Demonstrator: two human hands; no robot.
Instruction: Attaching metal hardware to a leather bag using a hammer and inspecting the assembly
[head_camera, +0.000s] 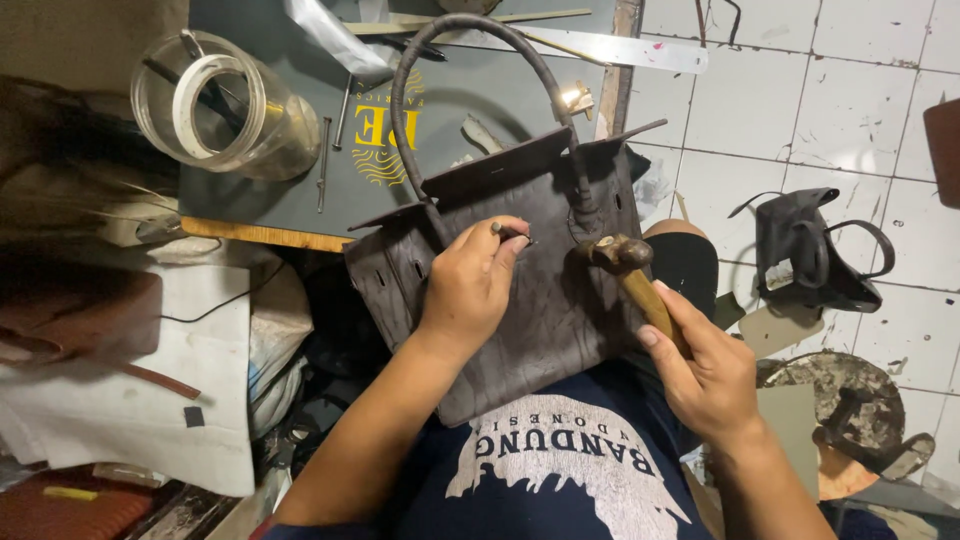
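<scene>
Two hands work over a dark brown leather bag resting on the person's lap. The left hand pinches a small metal punch upright against the bag's front panel, fingers clenched around it. The right hand grips the wooden shaft of a hammer, whose head hangs just beside the punch, at its 3 o'clock. A glancing blow could strike the left fingertips, since they sit so near the punch tip, and the soft lap gives little backing, so the punch might skid and scar the leather. The bag's looped handle arcs toward 12 o'clock over the green worktop, where a clear jar lies at about 10 o'clock.
</scene>
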